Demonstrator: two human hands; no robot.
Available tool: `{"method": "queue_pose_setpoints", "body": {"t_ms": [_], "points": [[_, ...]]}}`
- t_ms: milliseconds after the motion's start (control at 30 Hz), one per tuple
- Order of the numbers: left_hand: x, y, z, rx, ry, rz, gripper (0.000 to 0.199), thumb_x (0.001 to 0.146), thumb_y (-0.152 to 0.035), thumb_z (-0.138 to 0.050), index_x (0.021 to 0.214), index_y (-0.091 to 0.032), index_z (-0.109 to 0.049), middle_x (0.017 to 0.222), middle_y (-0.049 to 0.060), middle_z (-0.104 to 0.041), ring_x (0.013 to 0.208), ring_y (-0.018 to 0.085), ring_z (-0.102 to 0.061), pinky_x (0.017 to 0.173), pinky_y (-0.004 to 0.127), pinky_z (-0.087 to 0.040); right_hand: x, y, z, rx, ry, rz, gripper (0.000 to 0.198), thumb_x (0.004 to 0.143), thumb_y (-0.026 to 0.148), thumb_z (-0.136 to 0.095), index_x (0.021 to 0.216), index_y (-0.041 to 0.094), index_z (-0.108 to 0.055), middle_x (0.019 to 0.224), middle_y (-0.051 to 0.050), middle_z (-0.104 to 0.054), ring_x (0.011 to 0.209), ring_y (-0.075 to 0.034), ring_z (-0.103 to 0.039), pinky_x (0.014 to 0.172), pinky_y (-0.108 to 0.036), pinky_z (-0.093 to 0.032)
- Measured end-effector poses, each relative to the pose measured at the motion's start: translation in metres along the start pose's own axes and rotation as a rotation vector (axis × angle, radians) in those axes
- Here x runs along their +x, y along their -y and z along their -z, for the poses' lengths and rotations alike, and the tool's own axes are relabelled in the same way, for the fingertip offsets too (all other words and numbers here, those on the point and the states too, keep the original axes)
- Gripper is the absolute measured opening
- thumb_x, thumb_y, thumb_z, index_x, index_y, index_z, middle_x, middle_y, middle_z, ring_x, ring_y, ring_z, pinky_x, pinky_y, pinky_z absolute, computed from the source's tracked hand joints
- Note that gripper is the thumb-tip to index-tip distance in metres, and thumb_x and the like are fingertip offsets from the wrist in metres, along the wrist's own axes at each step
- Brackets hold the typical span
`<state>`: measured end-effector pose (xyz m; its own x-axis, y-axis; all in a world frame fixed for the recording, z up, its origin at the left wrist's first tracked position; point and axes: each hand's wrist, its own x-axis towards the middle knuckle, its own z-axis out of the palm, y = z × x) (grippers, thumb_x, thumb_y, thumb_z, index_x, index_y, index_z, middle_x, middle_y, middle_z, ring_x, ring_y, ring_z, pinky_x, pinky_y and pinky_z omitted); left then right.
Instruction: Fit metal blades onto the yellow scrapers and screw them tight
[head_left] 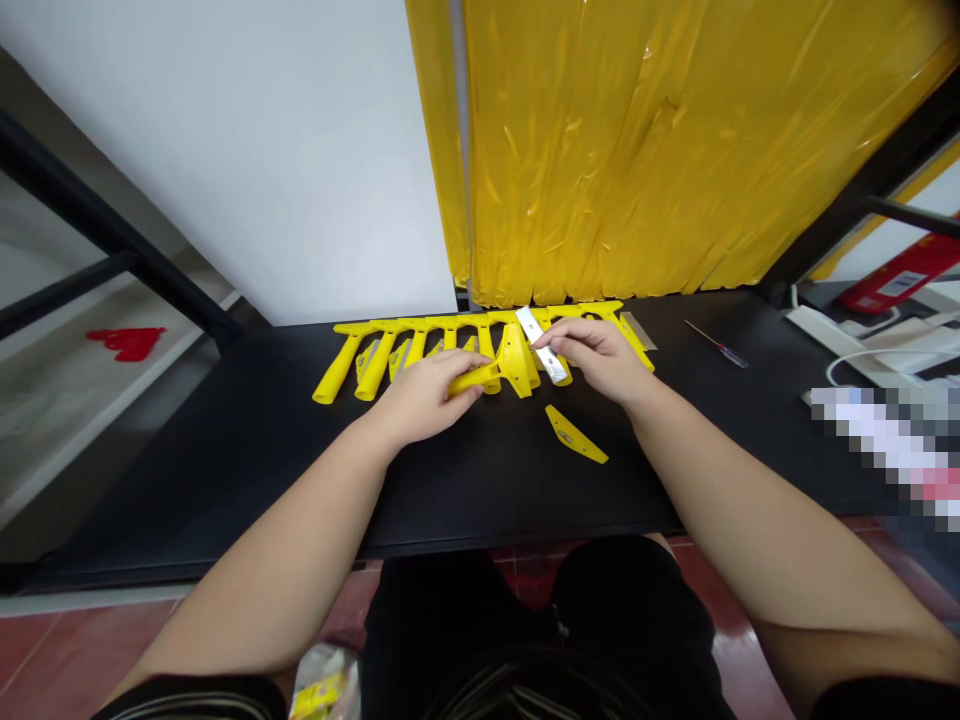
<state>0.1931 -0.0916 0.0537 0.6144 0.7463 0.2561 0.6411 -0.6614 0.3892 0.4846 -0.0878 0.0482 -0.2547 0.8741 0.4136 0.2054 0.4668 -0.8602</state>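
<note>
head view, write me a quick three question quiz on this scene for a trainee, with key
1. What does the left hand hold? A) a white cable; B) a yellow handle; C) a red bottle.
2. True or false: the screwdriver lies to the right of the right hand.
3. Fill the gap: the right hand touches a ____ strip.

Key: 1. B; 2. True; 3. silver.

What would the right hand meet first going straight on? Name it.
Past the silver strip it touches, the right hand would probably meet the yellow tool in the left hand, though depth is unclear.
</note>
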Motion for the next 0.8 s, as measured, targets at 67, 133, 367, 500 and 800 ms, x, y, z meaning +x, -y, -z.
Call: {"method": "queue_pose_setpoints", "body": {"t_ms": [67, 133, 367, 500, 800], "points": [[0.000, -0.001, 0.001, -0.001, 0.004, -0.002, 0.035, 0.103, -0.035, -0.060, 0.136, -0.026, -0.065, 0.135, 0.008, -0.072, 0.120, 0.027, -0.069, 0.100, 0.045, -0.056, 0.000, -0.003, -0.005, 0.041, 0.064, -0.054, 0.021, 0.092, 0.045, -0.074, 0.095, 0.024, -0.077, 0.093, -0.005, -0.075, 0.082, -0.020, -0.067, 0.079, -0.040, -0.057], [-0.001, -0.002, 0.002, -0.001, 0.004, -0.010, 0.036, 0.103, -0.035, -0.059, 0.137, -0.025, -0.065, 0.134, 0.008, -0.072, 0.119, 0.027, -0.069, 0.098, 0.044, -0.056, -0.001, -0.008, -0.010, 0.088, 0.098, -0.101, 0.025, 0.087, 0.046, -0.079, 0.096, 0.023, -0.073, 0.088, -0.003, -0.072, 0.078, -0.018, -0.065, 0.074, -0.037, -0.058], [-0.001, -0.007, 0.003, 0.039, 0.023, -0.020, 0.037, 0.105, -0.036, -0.056, 0.139, -0.025, -0.064, 0.128, 0.010, -0.072, 0.113, 0.028, -0.069, 0.094, 0.044, -0.055, -0.002, -0.014, -0.020, 0.259, 0.098, -0.239, 0.049, 0.075, 0.036, -0.090, 0.104, 0.027, -0.051, 0.078, 0.006, -0.064, 0.065, -0.014, -0.062, 0.060, -0.030, -0.057], [-0.001, -0.010, 0.003, 0.051, 0.022, -0.041, 0.038, 0.105, -0.036, -0.056, 0.140, -0.025, -0.064, 0.128, 0.009, -0.072, 0.114, 0.028, -0.069, 0.095, 0.044, -0.055, -0.001, -0.014, -0.020, 0.284, 0.125, -0.282, 0.049, 0.073, 0.035, -0.092, 0.104, 0.026, -0.056, 0.077, 0.005, -0.066, 0.066, -0.015, -0.064, 0.059, -0.029, -0.059], [-0.001, -0.012, 0.002, 0.045, 0.030, -0.080, 0.038, 0.107, -0.038, -0.053, 0.142, -0.026, -0.062, 0.130, 0.009, -0.072, 0.116, 0.027, -0.069, 0.096, 0.042, -0.056, 0.001, -0.017, -0.019, 0.242, 0.188, -0.387, 0.034, 0.078, 0.047, -0.090, 0.081, 0.021, -0.068, 0.068, -0.001, -0.070, 0.061, -0.016, -0.067, 0.059, -0.031, -0.061]]}}
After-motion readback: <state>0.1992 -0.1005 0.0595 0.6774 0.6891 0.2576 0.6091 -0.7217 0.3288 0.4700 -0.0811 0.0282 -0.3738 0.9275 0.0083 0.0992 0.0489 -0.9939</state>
